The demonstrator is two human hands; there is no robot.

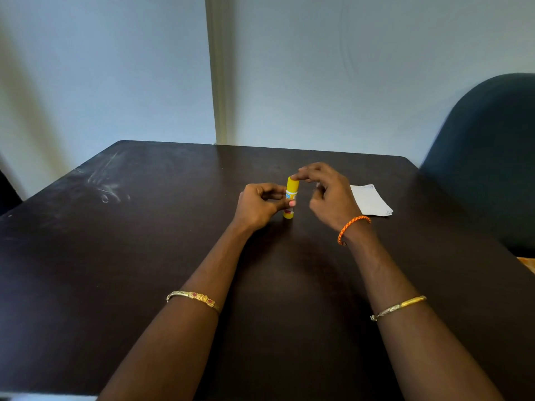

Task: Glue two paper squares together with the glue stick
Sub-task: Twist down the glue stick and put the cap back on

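Observation:
A yellow glue stick [291, 189] stands upright on the dark table [144, 256], its cap on. My left hand [257, 205] grips its lower body between thumb and fingers. My right hand [328, 195] hovers at the cap, its fingertips touching the top; whether it grips the cap I cannot tell. White paper squares [372, 201] lie flat on the table just right of my right hand, stacked or overlapping, partly hidden by it.
A dark blue chair back [489, 157] stands at the table's right side. A pale wall with a vertical trim strip [220, 82] rises right behind the table's far edge. Scuff marks show on the table at the far left.

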